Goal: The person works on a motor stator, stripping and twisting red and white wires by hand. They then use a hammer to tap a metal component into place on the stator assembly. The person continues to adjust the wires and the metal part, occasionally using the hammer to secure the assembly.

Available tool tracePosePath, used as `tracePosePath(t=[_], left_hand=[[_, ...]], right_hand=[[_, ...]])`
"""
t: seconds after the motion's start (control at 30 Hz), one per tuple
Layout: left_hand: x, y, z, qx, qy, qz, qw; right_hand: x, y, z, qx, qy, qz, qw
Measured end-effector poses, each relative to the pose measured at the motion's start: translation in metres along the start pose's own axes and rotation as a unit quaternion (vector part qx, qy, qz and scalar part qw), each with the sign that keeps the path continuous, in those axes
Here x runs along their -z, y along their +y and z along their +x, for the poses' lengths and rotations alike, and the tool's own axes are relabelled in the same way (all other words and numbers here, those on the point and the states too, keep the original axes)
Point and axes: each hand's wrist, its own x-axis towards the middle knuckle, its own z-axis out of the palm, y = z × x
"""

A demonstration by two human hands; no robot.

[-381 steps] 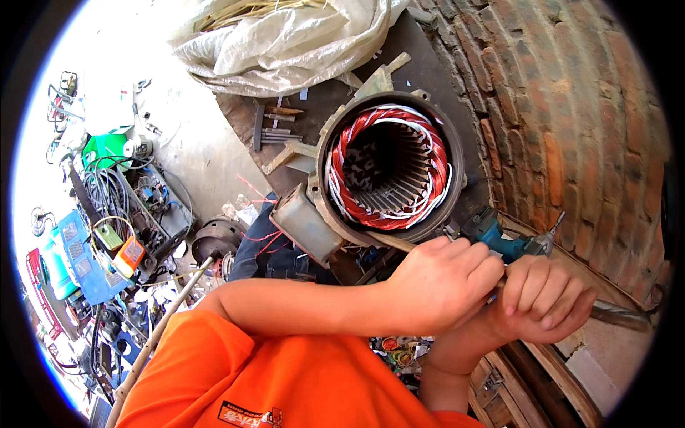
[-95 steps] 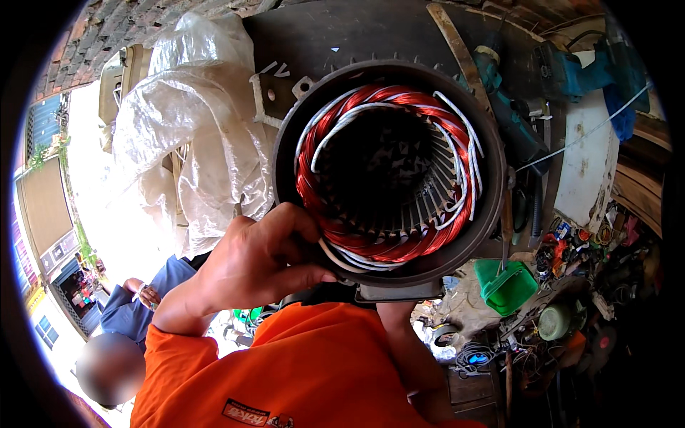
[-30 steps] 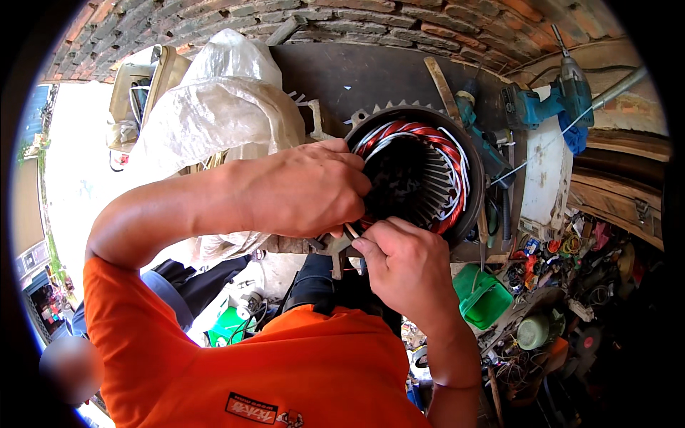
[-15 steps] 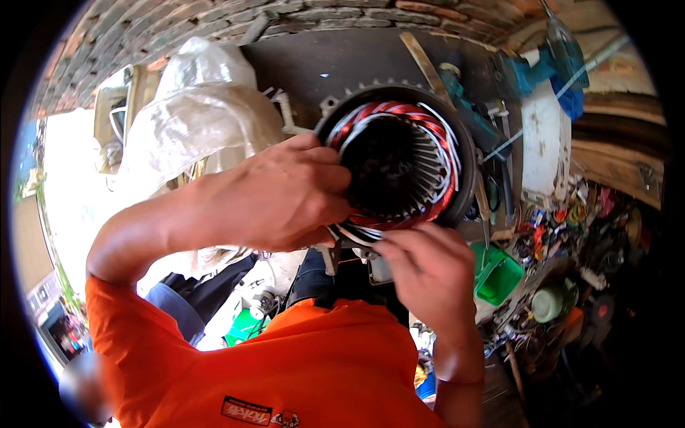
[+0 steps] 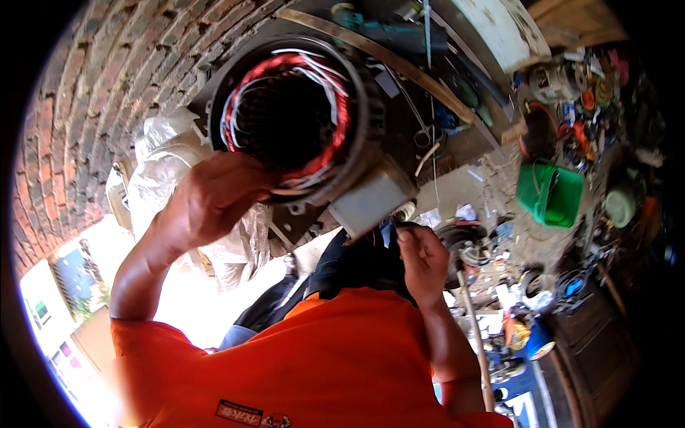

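An electric motor stator (image 5: 362, 135) lies with its round opening facing up. Inside its dark housing runs a ring of red copper windings (image 5: 337, 146) with white sleeves or cords (image 5: 314, 68) on it. At the near left edge of that ring is my left hand (image 5: 217, 196), fingers bent and pressed together against the winding; what they pinch is hidden. My right hand (image 5: 424, 260) is apart from the stator, closer to my body, just past the corner of the grey terminal box (image 5: 374, 196). Its thumb and fingers are closed in a pinch, with their contents too small to name.
Clear plastic sheeting (image 5: 160, 167) lies left of the stator, by a brick wall (image 5: 78, 128). A wooden strip (image 5: 385, 53), a teal power tool (image 5: 392, 34) and scissors (image 5: 422, 135) are beyond it. A green bin (image 5: 549, 194) stands among clutter on the right.
My right hand has left the winding's near edge and drawn back toward my body. My left hand stays at the ring's near left edge. The view has shifted, showing more floor at the right.
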Motion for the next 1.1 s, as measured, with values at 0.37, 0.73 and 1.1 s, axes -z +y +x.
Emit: tracePosePath(t=[0.37, 0.73, 1.1], left_hand=[[0.005, 0.015, 0.008, -0.037, -0.093, 0.146, 0.984], [0.007, 0.018, 0.009, -0.019, -0.112, 0.179, 0.977], [0.007, 0.011, 0.026, -0.081, -0.126, 0.195, 0.969]], right_hand=[[-0.051, 0.049, 0.029, 0.229, 0.015, -0.040, 0.973], [-0.046, 0.027, 0.051, 0.166, -0.116, 0.014, 0.979], [-0.065, 0.006, 0.063, 0.141, -0.022, -0.018, 0.990]])
